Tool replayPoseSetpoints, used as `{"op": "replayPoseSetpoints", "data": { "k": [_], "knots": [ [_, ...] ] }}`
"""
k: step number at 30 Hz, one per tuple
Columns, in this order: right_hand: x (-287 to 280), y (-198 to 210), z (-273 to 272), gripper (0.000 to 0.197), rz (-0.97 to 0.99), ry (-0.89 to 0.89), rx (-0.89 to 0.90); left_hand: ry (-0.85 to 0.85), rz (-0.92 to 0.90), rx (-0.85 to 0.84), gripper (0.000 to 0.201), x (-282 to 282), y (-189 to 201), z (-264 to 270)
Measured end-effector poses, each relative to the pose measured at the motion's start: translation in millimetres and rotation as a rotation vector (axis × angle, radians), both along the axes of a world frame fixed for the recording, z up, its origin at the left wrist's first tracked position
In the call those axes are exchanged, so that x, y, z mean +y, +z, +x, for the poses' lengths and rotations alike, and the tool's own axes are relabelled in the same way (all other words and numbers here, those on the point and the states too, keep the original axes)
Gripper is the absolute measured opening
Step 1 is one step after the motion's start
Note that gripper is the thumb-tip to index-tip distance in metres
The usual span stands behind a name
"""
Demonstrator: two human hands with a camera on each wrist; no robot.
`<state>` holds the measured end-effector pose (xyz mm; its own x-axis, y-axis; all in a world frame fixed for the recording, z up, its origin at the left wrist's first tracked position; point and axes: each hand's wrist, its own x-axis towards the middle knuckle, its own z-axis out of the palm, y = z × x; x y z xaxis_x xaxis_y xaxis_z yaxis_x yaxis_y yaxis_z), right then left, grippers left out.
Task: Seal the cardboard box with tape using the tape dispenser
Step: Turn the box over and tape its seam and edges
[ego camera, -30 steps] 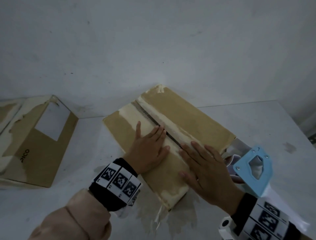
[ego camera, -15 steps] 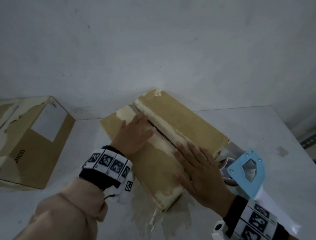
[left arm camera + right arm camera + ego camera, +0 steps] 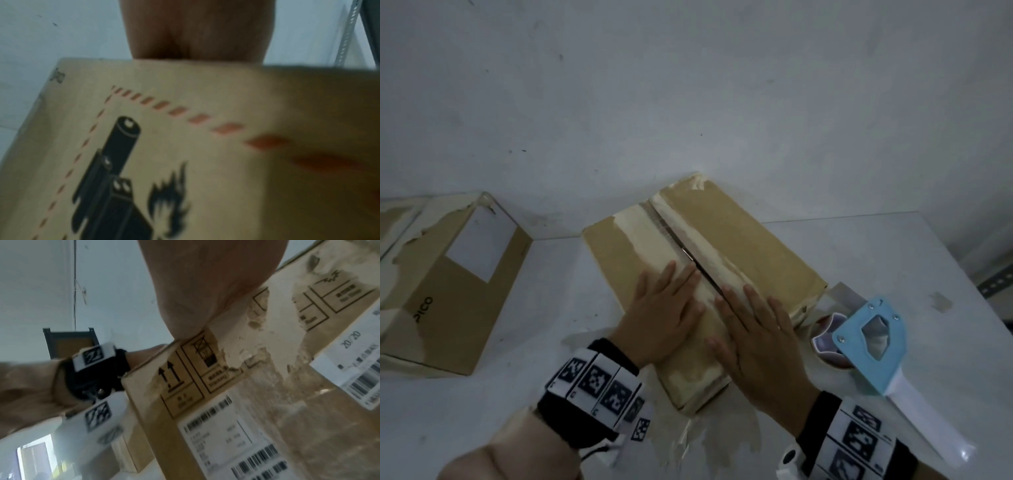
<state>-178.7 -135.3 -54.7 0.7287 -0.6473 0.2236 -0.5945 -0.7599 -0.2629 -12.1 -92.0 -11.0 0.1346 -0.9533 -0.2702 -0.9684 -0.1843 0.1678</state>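
So both hands lie flat on the box (image 3: 726,240), which sits on the white table (image 3: 893,240) with its far end near the wall (image 3: 688,85). The left hand (image 3: 661,318) rests spread on the left flap, fingers straight and reaching toward the seam (image 3: 688,255). The right hand (image 3: 760,339) presses the right flap just beside that seam, fingers also straight and apart, gripping nothing. Between the 2 flaps the seam shows as a dark slit running along the box top, with pale torn patches on either side of it. Just right of the box lies the dispenser (image 3: 873,346), blue-plated with a white handle, touched by neither hand. Well left of the box stands a 2nd carton (image 3: 448,284) with a white label.
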Motion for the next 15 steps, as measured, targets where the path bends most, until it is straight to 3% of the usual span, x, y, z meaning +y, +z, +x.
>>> {"op": "replayPoseSetpoints", "data": {
  "k": [4, 7, 10, 15],
  "knots": [
    [-21.3, 19.1, -11.2, 0.063, 0.130, 0.103, -0.216, 0.007, 0.040, -0.020, 0.097, 21.0, -3.5, -28.3],
    [-41.6, 15.0, -28.6, 0.065, -0.018, 0.199, -0.066, -0.047, -0.095, -0.144, 0.085, 36.1, -10.8, -47.4],
    [-45.9, -1.3, -35.2, 0.070, -0.101, 0.258, 0.078, -0.063, -0.143, -0.154, 0.067, 38.0, -14.0, -46.0],
    [-31.2, -11.3, -26.4, 0.061, -0.251, 0.286, -0.112, -0.203, -0.198, -0.216, 0.063, 51.8, -19.0, -13.1]
  ]
}}
